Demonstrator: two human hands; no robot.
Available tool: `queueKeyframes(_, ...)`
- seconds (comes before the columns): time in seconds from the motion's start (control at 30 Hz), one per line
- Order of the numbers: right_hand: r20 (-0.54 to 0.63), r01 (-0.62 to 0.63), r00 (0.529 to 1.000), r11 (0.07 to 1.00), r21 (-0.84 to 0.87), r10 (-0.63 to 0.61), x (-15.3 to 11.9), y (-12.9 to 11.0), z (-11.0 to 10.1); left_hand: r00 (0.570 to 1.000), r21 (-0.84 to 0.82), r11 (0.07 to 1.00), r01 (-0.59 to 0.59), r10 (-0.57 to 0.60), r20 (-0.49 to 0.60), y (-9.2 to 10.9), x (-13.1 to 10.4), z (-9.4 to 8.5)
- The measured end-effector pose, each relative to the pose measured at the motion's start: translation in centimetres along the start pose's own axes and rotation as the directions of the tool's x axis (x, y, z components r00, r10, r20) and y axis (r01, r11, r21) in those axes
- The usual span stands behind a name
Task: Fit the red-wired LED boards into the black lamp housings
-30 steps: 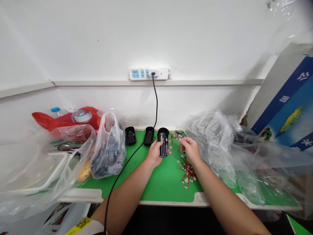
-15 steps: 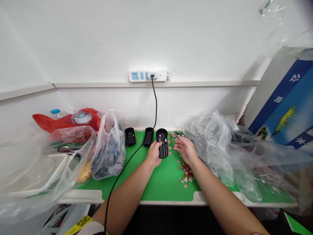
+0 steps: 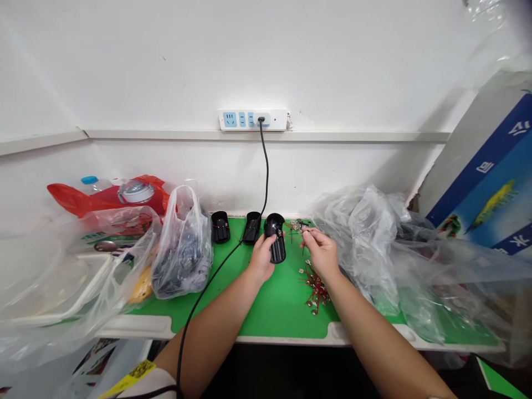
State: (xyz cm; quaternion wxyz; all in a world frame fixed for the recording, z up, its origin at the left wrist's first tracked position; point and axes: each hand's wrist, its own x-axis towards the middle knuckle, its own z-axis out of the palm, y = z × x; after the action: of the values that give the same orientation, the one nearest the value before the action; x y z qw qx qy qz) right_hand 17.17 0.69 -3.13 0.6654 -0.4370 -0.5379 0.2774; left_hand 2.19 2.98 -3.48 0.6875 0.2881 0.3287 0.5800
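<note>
On the green tabletop, nearest, lies a heap of red wires with pale ends. Past it, the left hand holds a black casing, thumb against it; just right of that, the right hand narrowly pinches a thin wire. Farther back rest two more black casings, then a power strip on the wall.

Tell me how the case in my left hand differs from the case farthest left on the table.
The held case is in your left hand; the far-left case sits on the green surface. The held case looks larger in view; the far-left case, smaller. Both are black with a rounded top end.
</note>
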Motion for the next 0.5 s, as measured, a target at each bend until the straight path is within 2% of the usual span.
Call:
queueKeyframes(0.03,0.025,0.105,0.994,0.991,-0.081,-0.103,-0.3,-0.2,0.1,1.0,-0.017,1.0,0.004,-0.004,-0.001,0.0,0.0,0.1)
queueKeyframes(0.1,0.107,0.298,0.953,0.939,-0.172,-0.283,-1.0,-0.5,0.4,0.999,-0.052,0.998,0.033,-0.032,0.02,0.0,-0.1,0.2)
queueKeyframes(0.23,0.324,0.575,0.802,0.796,-0.188,-0.503,-2.0,-0.5,0.8,0.995,-0.093,0.992,0.091,-0.086,0.059,0.4,-0.4,0.4)
queueKeyframes(0.33,0.431,0.678,0.702,0.717,-0.16,-0.567,-2.0,-0.5,0.8,0.992,-0.081,0.99,0.115,-0.111,0.061,0.7,-0.6,0.5)
queueKeyframes(0.5,0.616,0.766,0.57,0.623,-0.159,-0.543,-1.9,-1.3,0.5,0.994,-0.019,0.994,0.11,-0.109,0.013,0.9,-0.6,0.4)
